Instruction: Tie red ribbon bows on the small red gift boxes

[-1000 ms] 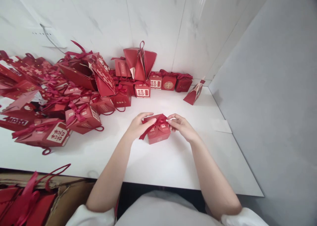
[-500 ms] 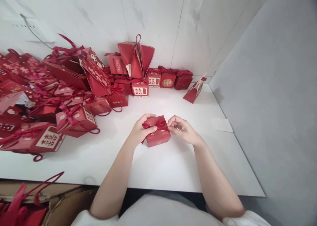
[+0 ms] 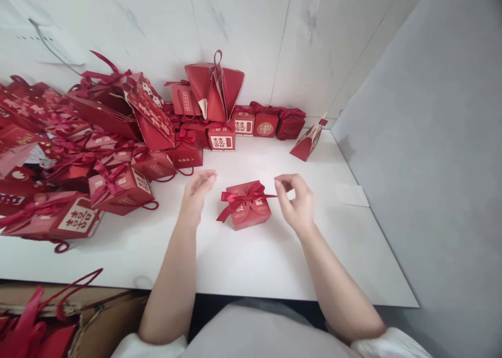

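Cut off at lower left, a carton (image 3: 112,316); above it, piled boxes (image 3: 123,193) overlap, the leftmost cropped. Left hand (image 3: 196,193), loosely open and unladen, is beside the box (image 3: 253,219), which sits on the table (image 3: 251,269) between both hands; right hand (image 3: 298,204) curled at the ribbon's (image 3: 254,192) tip, grip indiscernible

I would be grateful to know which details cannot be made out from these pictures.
- Contents of the ribboned box: head view, hidden by its closed top.
- Whether the right hand touches the ribbon: head view, too small to tell.
- The whole carton: head view, cut off by the left and bottom edges.
- The number of boxes in the pile: head view, overlapping and cut off at left.
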Demonstrator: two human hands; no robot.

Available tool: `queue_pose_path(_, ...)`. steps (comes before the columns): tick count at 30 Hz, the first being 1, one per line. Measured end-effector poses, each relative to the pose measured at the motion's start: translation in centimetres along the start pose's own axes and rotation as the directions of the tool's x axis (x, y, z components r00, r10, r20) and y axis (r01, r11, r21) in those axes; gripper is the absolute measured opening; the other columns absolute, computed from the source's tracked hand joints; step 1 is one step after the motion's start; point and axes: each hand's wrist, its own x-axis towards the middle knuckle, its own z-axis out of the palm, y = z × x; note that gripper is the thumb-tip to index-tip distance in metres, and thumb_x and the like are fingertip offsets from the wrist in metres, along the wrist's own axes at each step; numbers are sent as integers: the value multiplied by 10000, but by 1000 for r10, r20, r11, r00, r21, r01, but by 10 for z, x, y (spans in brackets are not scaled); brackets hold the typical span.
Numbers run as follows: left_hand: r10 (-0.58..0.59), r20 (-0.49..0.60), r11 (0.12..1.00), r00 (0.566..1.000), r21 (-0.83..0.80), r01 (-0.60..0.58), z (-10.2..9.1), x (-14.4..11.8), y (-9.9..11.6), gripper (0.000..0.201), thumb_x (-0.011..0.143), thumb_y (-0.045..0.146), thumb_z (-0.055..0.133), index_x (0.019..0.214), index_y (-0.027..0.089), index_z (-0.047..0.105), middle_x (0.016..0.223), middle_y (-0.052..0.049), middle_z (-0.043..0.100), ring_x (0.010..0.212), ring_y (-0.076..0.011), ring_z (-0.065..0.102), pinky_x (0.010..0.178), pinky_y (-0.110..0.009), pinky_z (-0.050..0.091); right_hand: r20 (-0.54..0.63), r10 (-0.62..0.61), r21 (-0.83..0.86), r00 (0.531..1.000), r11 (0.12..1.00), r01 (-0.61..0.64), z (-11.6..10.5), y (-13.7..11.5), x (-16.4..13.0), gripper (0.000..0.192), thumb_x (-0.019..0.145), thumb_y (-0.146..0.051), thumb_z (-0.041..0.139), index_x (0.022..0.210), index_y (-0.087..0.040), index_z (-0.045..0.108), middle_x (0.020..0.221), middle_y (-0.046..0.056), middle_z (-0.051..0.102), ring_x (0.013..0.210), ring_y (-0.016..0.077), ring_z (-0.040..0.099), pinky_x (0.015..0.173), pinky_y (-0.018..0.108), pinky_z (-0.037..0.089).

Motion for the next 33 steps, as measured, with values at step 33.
queue_pose_path(33, -141, 354, 971, 925, -134, 199, 25, -12, -3, 339, 839, 453, 627, 1069, 206, 662, 987, -21, 638, 912, -155, 594, 857, -264, 449, 214, -327, -571, 920, 722, 390, 59, -54, -52, 167, 868, -148, 577, 998, -217, 655, 779, 37, 560, 749, 202, 446, 716, 354, 304)
